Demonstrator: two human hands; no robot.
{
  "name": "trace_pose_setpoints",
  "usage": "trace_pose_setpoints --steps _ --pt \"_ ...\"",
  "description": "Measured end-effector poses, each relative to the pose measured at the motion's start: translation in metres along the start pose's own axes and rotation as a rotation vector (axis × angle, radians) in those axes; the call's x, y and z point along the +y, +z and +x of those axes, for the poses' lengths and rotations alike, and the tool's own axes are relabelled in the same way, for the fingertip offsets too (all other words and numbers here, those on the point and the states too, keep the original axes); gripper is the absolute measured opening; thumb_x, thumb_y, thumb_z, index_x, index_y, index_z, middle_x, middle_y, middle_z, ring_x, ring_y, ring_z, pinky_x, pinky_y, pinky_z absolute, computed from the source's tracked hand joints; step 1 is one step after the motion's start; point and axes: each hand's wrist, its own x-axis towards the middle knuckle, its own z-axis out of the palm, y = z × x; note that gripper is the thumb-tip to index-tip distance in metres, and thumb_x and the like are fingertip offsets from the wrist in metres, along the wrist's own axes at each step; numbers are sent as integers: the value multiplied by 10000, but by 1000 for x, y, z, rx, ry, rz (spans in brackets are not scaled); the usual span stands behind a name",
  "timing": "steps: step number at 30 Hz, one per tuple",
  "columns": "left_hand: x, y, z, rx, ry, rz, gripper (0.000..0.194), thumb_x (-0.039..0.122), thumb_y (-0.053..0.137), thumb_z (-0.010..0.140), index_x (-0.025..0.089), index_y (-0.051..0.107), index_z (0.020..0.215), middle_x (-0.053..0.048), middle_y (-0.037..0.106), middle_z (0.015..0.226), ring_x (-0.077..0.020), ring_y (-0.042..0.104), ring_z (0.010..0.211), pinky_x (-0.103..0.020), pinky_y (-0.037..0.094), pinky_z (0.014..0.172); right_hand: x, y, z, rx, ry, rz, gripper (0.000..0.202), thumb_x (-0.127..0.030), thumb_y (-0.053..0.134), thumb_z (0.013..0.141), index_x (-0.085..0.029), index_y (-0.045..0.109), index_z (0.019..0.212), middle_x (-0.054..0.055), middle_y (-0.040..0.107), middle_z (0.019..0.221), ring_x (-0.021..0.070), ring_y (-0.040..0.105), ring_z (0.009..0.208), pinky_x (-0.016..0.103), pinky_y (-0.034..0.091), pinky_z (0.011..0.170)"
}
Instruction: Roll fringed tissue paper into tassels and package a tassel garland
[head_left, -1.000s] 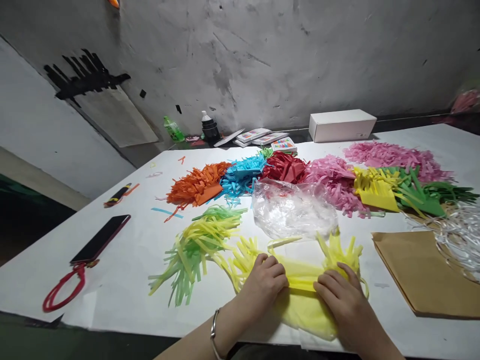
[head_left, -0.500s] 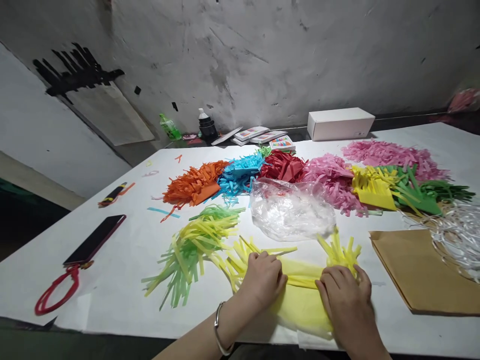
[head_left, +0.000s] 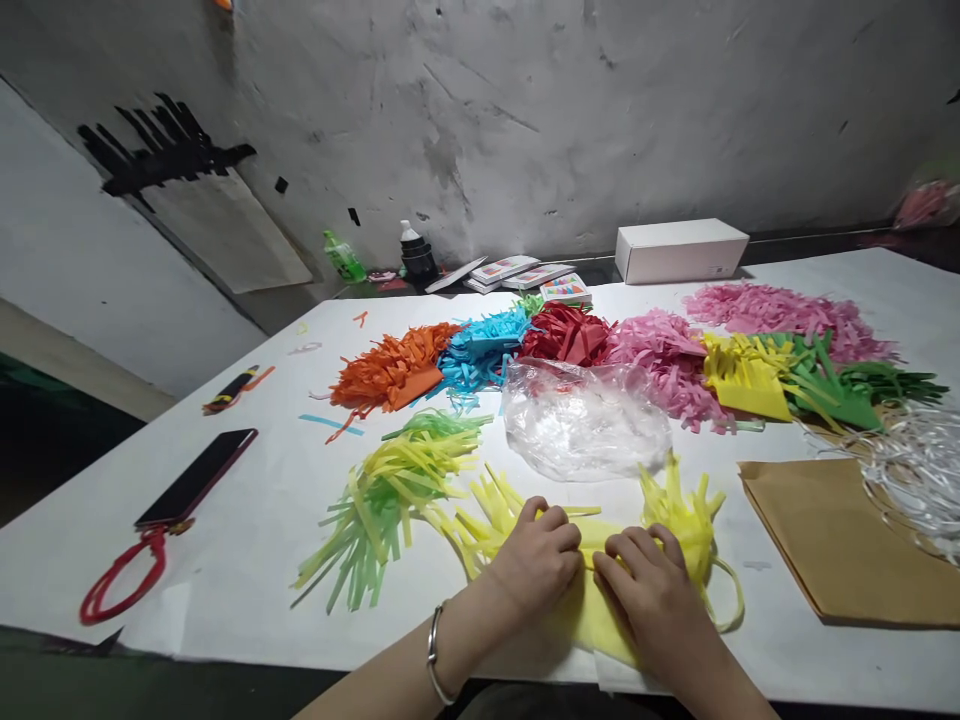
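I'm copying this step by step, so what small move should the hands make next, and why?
Probably the left hand and right hand should roll the creased band of the yellow paper slightly nearer: both are side by side on that band, and a flat stretch of the paper lies on its near side.

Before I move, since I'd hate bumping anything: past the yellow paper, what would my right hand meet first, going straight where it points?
Probably your left hand: your right hand angles forward and leftward on the yellow paper, though depth is hard to judge.
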Motion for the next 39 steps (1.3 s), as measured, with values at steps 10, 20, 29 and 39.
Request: trace_pose_setpoints --steps 10,20,29,39 --pt "-3 8 -4 109 -39 -142 129 143 579 924 209 656 845 -17 677 905 -188 539 889 -377 338 874 -7 6 9 2 -27 46 306 -96 366 999 -190 604 831 18 557 743 181 490 717 348 343 828" --pt "-8 4 -10 18 -241 -315 102 125 587 880 210 638 903 -22 678 900 -204 581 896 -347 367 807 3 1 -1 9 -73 19 341 -39 340 973 -171 602 799 25 549 729 174 470 717 373 345 878" --pt "-4 -12 -18 285 -381 -161 150 116 530 898 202 627 974 -65 684 992 -255 587 950 -456 349 898 0 -1 -10 114 -59 -38 323 -65 344 1004 -134 655 951 62 646 823 192 556 840 440 339 963" --pt "7 -1 -5 223 -184 -101 164 57 567 838 212 618 815 -27 673 898 -214 575 888 -464 359 919 -4 -11 -14 150 -173 -54 311 -62 377 994 -107 678 1061 88 706 909 211 610 925 442 345 1026"
